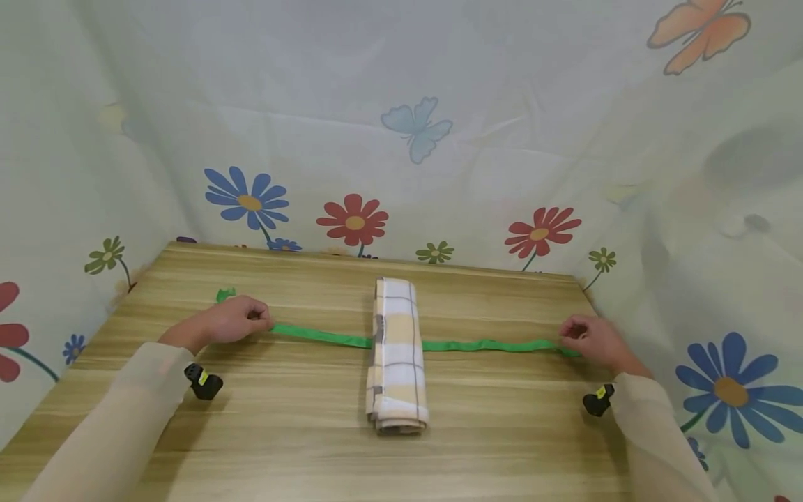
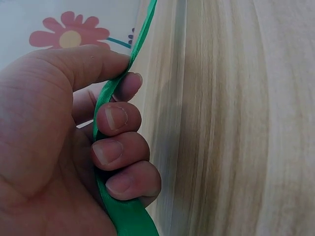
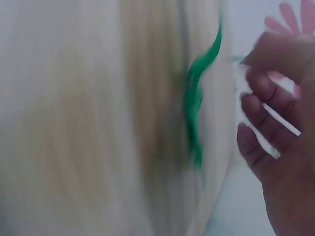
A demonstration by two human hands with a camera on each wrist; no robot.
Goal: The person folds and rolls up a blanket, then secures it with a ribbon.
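Your green ribbon [image 1: 339,339]: satin-like, smooth, soft sheen. Cloth roll [image 1: 398,355] before you: textile, matt, soft-looking. Your tabletop [image 1: 301,411]: wood-grain finish, smooth. Backdrop [image 1: 301,84] facing you: thin printed sheet, lightly creased; fabric or plastic, can't tell. Your sleeves [image 1: 113,425]: matt cloth. Your black wrist units [image 1: 207,385]: hard, plastic-looking.

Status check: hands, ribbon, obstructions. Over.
Left hand grips green ribbon. Right hand near its right end, holding nothing. Ribbon runs under rolled cloth. No obstruction seen.
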